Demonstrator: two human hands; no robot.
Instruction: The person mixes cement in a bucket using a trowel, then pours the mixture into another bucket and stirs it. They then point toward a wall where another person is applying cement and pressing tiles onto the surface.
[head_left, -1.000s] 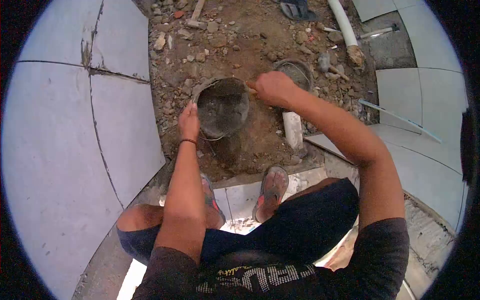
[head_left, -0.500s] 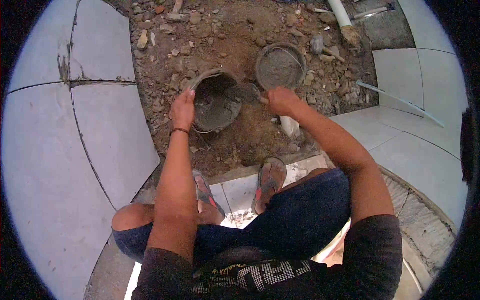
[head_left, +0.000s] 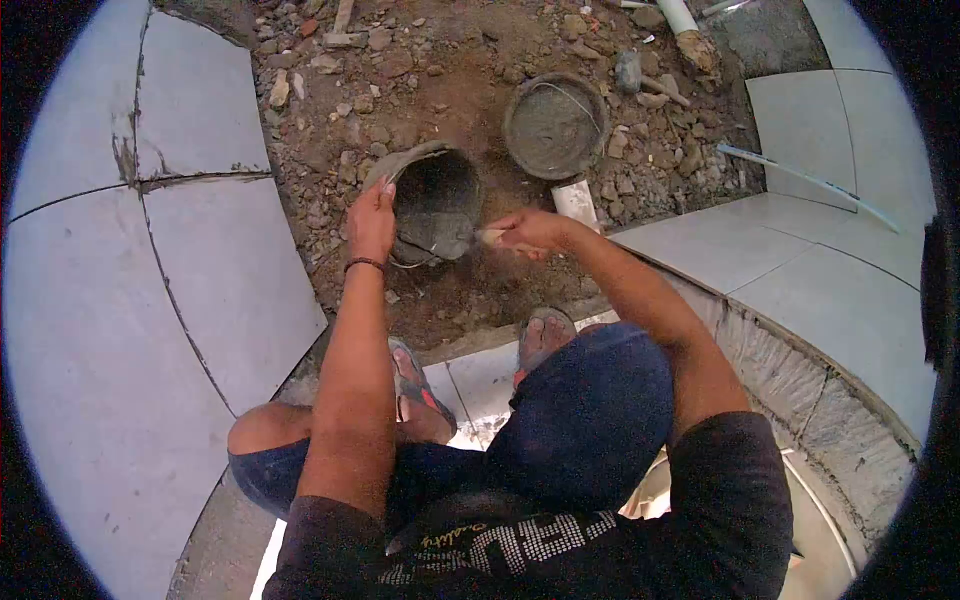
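A dark bucket [head_left: 437, 170] is tilted on the dirt in front of me, its mouth facing up and toward me. My left hand [head_left: 372, 222] is closed on its left rim. Wet grey mortar [head_left: 437, 233] lies low inside. My right hand [head_left: 535, 232] is wrapped around the pale handle of a trowel [head_left: 490, 237] at the bucket's right side. The trowel's blade reaches into the mortar and is hard to make out against it. Beyond my right hand stands a second bucket [head_left: 555, 130] holding grey mortar, with a thin wire handle across it.
Rubble and soil [head_left: 330, 130] surround the buckets. A hammer [head_left: 630, 75] and a white pipe [head_left: 680, 15] lie at the back right. A short white pipe piece [head_left: 575, 203] is near my right hand. Large pale tiles [head_left: 190, 290] line both sides; a thin rod [head_left: 810, 188] rests on the right ones.
My right hand has moved toward me and slightly left, bringing the trowel from the bucket's upper right to its lower right. My left hand stays on the rim.
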